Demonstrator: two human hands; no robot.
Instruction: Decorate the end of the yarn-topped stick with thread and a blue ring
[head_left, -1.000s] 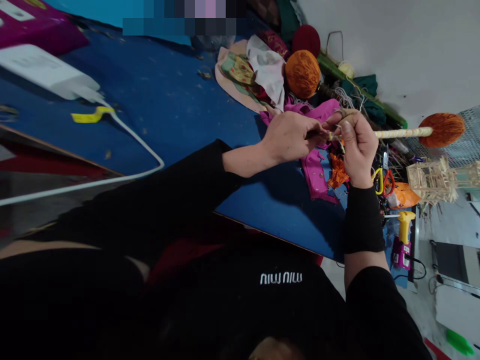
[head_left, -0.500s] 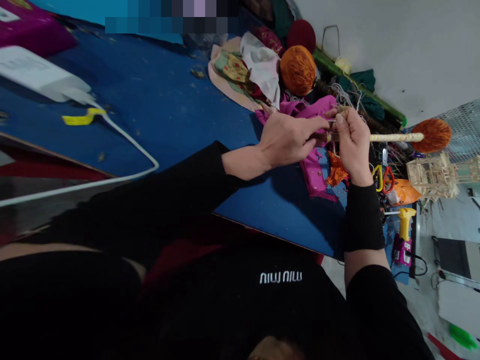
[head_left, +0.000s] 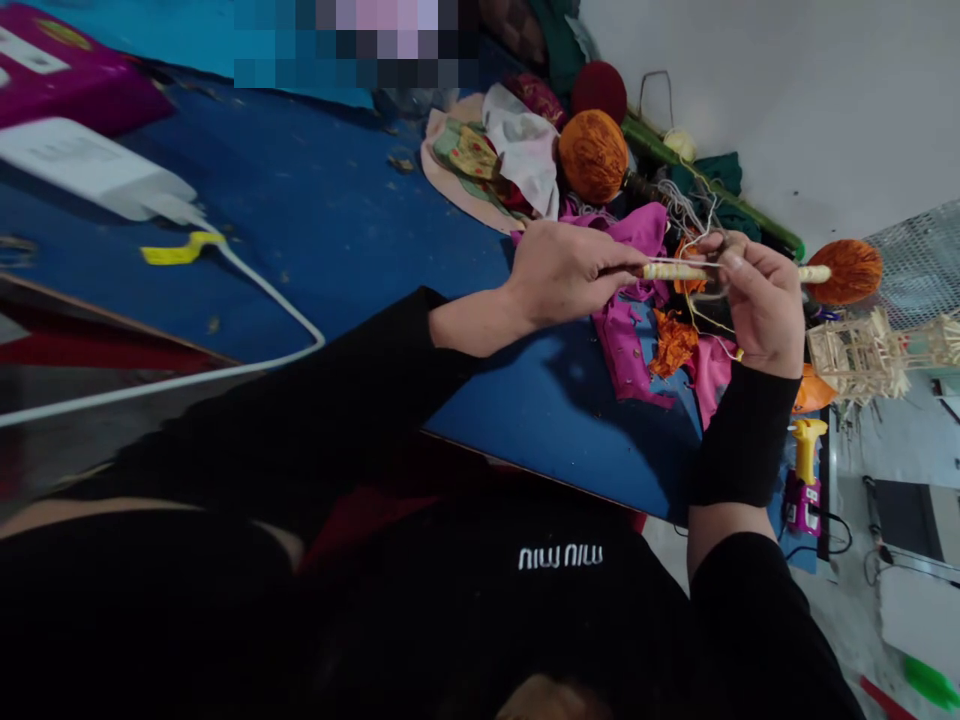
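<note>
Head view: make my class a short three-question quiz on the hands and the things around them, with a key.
1. Which hand pinches the wrapped stick farther from the orange ball at the right?
2. True or false: the yellow glue gun is apart from the right hand.
3. The crumpled orange scrap lies beside cloth of which colour? A) green B) magenta C) white

Key:
1. The left hand.
2. True.
3. B, the magenta cloth.
</note>
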